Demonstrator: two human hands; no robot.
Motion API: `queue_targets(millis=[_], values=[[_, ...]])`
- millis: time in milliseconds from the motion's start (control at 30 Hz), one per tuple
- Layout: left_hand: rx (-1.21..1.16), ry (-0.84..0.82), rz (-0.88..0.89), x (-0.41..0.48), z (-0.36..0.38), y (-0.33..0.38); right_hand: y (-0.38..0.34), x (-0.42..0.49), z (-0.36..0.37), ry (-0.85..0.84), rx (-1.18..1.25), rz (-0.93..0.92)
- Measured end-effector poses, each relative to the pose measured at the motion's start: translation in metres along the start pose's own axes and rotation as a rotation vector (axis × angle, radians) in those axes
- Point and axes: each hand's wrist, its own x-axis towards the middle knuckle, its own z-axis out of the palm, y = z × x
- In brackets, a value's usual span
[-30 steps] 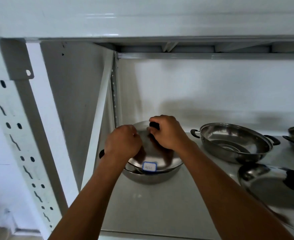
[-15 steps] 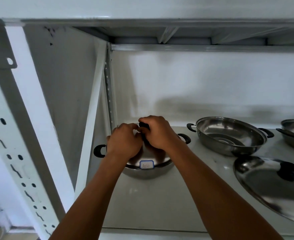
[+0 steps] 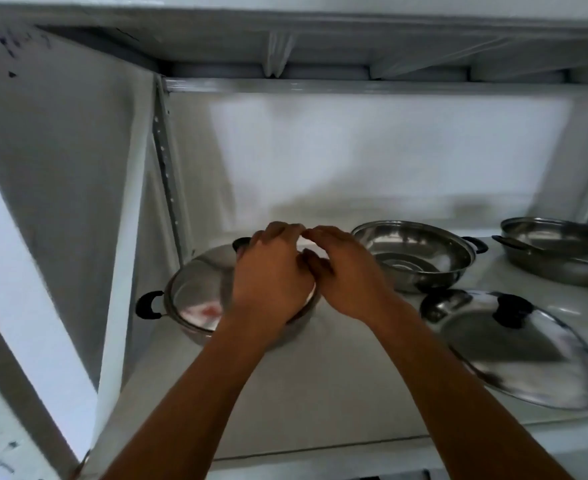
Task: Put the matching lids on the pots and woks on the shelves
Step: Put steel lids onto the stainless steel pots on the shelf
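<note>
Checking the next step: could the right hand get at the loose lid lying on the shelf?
Probably yes. The right hand looks empty, and the loose lid lies just to its right on the shelf, knob up, nothing between them.

Left hand (image 3: 272, 275): palm down, fingers curled loosely, nothing visibly gripped. Right hand (image 3: 346, 271): palm down, fingers bent, tips touching the left hand's. Both forearms: bare, extended forward from the lower frame edge, converging at the wrists.
</note>
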Motion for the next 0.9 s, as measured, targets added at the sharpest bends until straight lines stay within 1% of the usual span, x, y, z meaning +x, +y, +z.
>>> queue_targets(millis=[67, 167, 333, 467, 567, 733, 900], values=[[-0.062, -0.038, 0.069, -0.002, 0.019, 0.021, 0.023, -0.018, -0.026, -0.014, -0.070, 0.009], [-0.038, -0.084, 0.135, -0.006, 0.057, 0.058, 0.064, -0.042, -0.063, -0.089, -0.151, 0.030], [0.061, -0.181, 0.109, 0.006, 0.123, 0.122, 0.132, -0.074, -0.115, -0.167, -0.130, 0.048], [0.061, -0.198, 0.148, 0.016, 0.164, 0.166, 0.181, -0.089, -0.146, -0.231, -0.158, 0.021], [0.087, -0.182, 0.195, 0.021, 0.181, 0.176, 0.202, -0.095, -0.162, -0.275, -0.169, 0.001], [0.173, -0.290, 0.201, 0.028, 0.203, 0.180, 0.232, -0.101, -0.171, -0.358, -0.169, 0.000], [0.172, -0.277, 0.185, 0.034, 0.208, 0.173, 0.244, -0.105, -0.175, -0.400, -0.178, 0.038]])
